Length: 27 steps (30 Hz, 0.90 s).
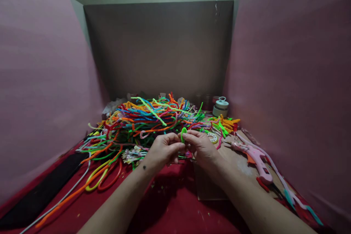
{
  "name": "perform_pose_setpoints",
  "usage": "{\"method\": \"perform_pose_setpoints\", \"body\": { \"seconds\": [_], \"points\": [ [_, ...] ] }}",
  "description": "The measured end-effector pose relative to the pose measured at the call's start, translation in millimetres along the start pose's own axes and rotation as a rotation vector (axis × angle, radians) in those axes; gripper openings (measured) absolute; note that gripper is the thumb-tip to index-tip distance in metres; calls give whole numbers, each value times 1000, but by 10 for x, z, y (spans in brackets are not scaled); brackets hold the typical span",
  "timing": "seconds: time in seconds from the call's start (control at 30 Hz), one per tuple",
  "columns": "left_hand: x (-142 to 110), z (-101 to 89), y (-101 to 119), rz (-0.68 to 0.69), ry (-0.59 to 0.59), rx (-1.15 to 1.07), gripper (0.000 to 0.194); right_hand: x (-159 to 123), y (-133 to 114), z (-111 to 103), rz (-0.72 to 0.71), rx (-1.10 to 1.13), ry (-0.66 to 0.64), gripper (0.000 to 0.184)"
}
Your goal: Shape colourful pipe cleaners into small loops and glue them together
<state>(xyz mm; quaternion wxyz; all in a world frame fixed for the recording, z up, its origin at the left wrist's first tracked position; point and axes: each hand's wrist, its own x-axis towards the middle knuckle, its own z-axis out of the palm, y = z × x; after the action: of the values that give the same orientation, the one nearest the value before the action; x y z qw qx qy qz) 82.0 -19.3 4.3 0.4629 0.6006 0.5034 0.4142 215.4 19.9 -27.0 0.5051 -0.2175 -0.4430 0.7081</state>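
Observation:
Between my two hands is a bright green pipe cleaner (183,135), bent into a small loop. My right hand (201,147) pinches the loop at its right side with thumb and fingers. From the other side, my left hand (166,148) has its thumb and fingers closed at the loop's lower left edge; its fingertips are partly hidden. Just behind the hands lies a large heap of coloured pipe cleaners (148,115), in orange, blue, red, green and other colours. A bundle of pale-tipped strands (135,154) lies left of my left hand.
A pink glue gun (259,161) rests on a cardboard sheet (238,168) at the right, its cord running along the pink side wall (296,91). Behind are a yellow-rimmed ring (213,138) and a lidded jar (221,107). A black strip (44,193) lies left on the red cloth (170,201).

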Motion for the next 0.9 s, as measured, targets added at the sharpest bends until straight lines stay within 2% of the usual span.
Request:
{"method": "perform_pose_setpoints", "body": {
  "seconds": [0.07, 0.17, 0.37, 0.53, 0.63, 0.77, 0.83, 0.9],
  "points": [
    [-2, -50, 33, -38, 10, -43, 27, -7, -38, 8, -32, -42, 23, 17],
    [9, -128, 62, -14, 97, -153, 29, -50, -90, 46, -26, -157, 35, 21],
    [11, -139, 6, -6, -11, -253, 28, -167, -95, 144, 54, -378, -58, 25],
    [20, -117, -20, 12, 63, -310, 24, -179, -87, 156, 28, -403, -97, 15],
    [25, -135, -19, 17, 74, -307, 23, -173, -86, 155, 47, -364, -88, 16],
    [13, -155, -10, -14, -38, -264, 21, -179, -76, 159, 60, -324, -98, 16],
    [3, -132, -13, -19, -8, -192, 23, -182, -57, 159, 46, -320, -83, 15],
    [-4, -81, -23, 18, 101, -81, 24, -178, -20, 152, 42, -309, -44, 15]
  ]
}}
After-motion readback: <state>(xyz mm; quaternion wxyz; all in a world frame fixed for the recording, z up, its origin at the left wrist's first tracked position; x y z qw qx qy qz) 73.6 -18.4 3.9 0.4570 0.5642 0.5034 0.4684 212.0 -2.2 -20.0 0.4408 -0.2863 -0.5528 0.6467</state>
